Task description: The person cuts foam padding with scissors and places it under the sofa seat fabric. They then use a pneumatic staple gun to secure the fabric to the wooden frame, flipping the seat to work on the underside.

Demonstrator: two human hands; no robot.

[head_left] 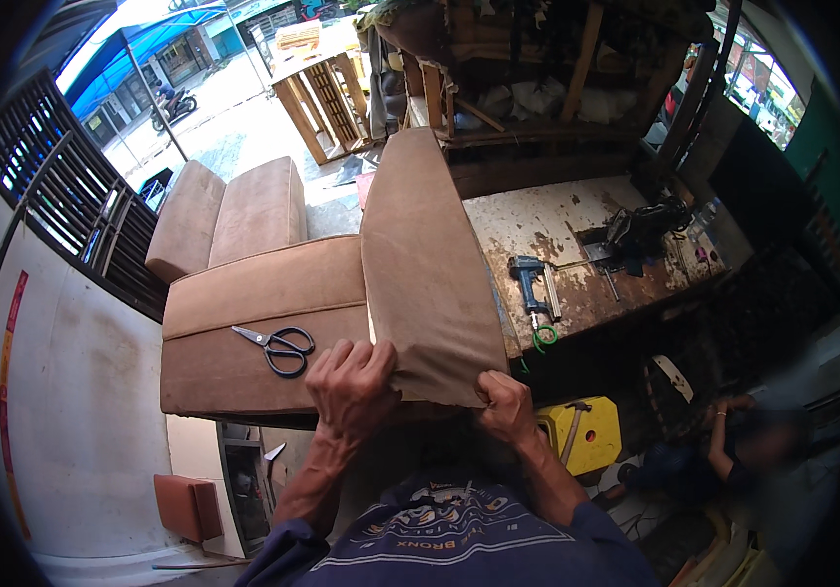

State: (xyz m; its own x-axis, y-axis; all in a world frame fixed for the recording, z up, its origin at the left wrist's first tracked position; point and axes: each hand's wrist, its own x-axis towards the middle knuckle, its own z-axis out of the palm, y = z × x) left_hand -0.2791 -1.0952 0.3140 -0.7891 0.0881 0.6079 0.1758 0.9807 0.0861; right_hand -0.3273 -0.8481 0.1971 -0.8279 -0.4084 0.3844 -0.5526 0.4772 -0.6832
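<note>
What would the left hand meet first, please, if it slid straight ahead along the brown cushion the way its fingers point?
Probably the black scissors, lying just beyond the left hand on the flat brown cushion, though depth is hard to judge.

Daylight pours in from the open street at the upper left, where the pavement (234, 127) is nearly washed out, while the covered workshop stays dimmer. The brown cushion (420, 254) is evenly lit, with soft shadow beneath it. Fisheye bending curves the edges into a black rim, and the lower right corner is blurred.
</note>
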